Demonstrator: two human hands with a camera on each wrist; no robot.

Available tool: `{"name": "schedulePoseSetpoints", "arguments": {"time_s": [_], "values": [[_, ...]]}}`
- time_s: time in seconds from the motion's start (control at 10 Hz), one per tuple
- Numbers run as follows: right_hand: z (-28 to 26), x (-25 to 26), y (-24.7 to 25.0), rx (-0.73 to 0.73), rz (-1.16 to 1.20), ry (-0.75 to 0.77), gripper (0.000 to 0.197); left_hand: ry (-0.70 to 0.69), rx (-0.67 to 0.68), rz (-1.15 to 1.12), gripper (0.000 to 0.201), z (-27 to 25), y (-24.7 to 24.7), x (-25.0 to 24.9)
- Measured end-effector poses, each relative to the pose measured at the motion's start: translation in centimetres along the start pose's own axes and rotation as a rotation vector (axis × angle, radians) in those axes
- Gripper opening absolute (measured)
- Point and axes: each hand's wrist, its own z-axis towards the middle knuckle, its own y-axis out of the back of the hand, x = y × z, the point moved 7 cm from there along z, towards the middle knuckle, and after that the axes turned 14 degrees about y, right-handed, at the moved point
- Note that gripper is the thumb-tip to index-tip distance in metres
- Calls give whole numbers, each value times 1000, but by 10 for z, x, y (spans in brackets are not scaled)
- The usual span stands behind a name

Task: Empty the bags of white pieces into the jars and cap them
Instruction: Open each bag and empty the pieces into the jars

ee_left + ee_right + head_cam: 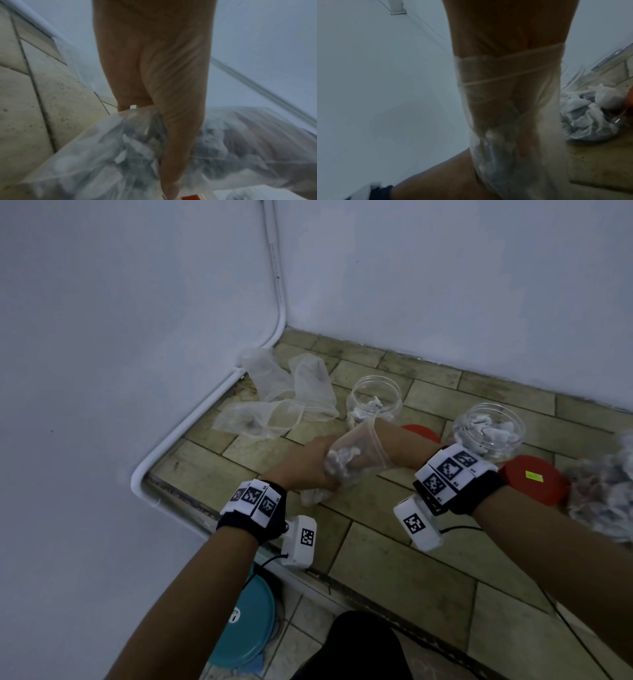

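Observation:
A clear plastic bag (346, 460) with white pieces in it is held low over the tiled floor. My left hand (308, 465) grips it from outside; in the left wrist view its fingers (180, 121) curl over the bag (102, 155). My right hand (363, 453) is pushed inside the bag, whose mouth rings the forearm (505, 65). Plastic blurs its fingers. Two open clear jars stand behind: the left jar (373, 398) holds a few white pieces, the right jar (489, 429) holds more. A red lid (421, 433) and another red lid (534, 481) lie beside them.
Several empty clear bags (284, 395) lie crumpled in the corner by the white walls. A full bag of pieces (603, 491) sits at the right edge. A raised white kerb (178, 436) borders the tiles; a teal disc (246, 625) lies near my knee.

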Motion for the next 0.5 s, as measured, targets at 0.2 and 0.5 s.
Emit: {"name": "schedulePoseSetpoints", "arguments": {"time_s": [0.2,0.5], "values": [[-16,13,31,493,1145,919,23,88,-3,-81,64,3,3,10],[7,-20,68,198,1356,842,22,112,-64,-292,51,-1,24,18]]}}
